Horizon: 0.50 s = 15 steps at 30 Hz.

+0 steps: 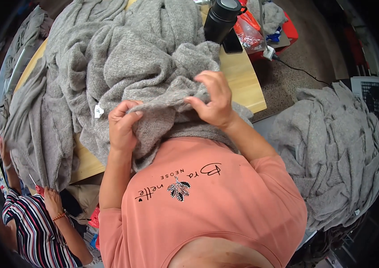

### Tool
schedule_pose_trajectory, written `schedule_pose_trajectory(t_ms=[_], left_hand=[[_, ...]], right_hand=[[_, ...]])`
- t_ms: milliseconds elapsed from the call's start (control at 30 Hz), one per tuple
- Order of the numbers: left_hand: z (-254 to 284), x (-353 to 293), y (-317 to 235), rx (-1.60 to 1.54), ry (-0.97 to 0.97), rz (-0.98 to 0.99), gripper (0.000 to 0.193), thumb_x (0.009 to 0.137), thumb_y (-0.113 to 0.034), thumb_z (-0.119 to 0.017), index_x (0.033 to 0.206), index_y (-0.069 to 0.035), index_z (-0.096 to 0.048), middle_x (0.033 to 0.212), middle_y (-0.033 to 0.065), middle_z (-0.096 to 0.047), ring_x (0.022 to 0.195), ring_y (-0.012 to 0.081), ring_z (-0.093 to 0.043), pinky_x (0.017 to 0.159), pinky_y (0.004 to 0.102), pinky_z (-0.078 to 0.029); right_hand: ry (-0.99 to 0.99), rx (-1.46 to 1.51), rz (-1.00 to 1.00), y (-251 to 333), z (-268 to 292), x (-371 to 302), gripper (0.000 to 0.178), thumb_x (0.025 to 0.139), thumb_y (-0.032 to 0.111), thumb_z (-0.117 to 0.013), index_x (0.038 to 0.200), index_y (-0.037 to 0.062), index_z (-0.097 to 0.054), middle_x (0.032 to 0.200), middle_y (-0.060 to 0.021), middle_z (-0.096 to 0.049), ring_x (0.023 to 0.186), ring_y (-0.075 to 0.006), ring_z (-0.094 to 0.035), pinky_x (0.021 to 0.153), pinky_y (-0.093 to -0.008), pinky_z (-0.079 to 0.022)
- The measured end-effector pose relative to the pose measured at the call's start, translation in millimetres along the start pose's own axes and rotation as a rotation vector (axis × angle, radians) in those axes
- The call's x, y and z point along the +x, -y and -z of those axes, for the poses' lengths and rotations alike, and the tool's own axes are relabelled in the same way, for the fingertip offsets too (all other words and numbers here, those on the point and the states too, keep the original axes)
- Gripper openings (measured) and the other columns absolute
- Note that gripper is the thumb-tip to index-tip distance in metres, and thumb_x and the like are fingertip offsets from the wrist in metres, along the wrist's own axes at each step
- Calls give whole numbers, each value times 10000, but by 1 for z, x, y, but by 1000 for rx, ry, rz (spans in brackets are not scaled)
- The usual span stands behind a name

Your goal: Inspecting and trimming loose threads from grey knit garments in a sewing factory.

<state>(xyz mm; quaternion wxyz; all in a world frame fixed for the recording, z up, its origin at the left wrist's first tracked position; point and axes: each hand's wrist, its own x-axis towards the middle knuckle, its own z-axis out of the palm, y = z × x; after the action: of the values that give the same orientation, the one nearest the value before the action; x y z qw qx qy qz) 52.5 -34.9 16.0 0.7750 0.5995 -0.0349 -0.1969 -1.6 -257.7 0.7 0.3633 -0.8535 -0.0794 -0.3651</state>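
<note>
A grey knitted garment (153, 127) lies bunched across my lap and the table edge in front of me. My left hand (123, 127) is closed on its edge, thumb pressed against the fingers. A strip of the knit stretches from there toward my right hand (216, 100). That hand is half curled, with thumb and forefinger apart and the thumb tip by the fabric edge. Its lower fingers are partly hidden. Left of my left hand, a small white tag (98, 111) shows on the knit.
More grey knitwear (131, 53) heaps over the wooden table (243, 85). A black bottle (221, 20) and a phone (233, 43) stand at its far right. Another knit pile (332, 152) sits to my right. At left, a person in a striped top (37, 228) handles grey knitwear.
</note>
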Motion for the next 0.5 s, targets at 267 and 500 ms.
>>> schedule_pose_trajectory(t_ms=[267, 500], left_hand=[[12, 7, 0, -164, -11, 97, 131, 726, 54, -492, 817, 2, -571, 766, 32, -600, 660, 80, -533, 632, 204, -422], [17, -3, -16, -73, -11, 139, 92, 760, 25, -531, 838, 2, -574, 759, 38, -610, 622, 77, -546, 582, 207, -438]], right_hand=[[255, 2, -233, -26, -1, -47, 318, 622, -58, -543, 932, 3, -573, 902, -119, -599, 845, -289, -579, 725, -344, -462], [297, 324, -384, -21, 23, -26, 420, 647, -114, -436, 1020, -6, -593, 992, -133, -620, 881, -235, -614, 759, -273, -468]])
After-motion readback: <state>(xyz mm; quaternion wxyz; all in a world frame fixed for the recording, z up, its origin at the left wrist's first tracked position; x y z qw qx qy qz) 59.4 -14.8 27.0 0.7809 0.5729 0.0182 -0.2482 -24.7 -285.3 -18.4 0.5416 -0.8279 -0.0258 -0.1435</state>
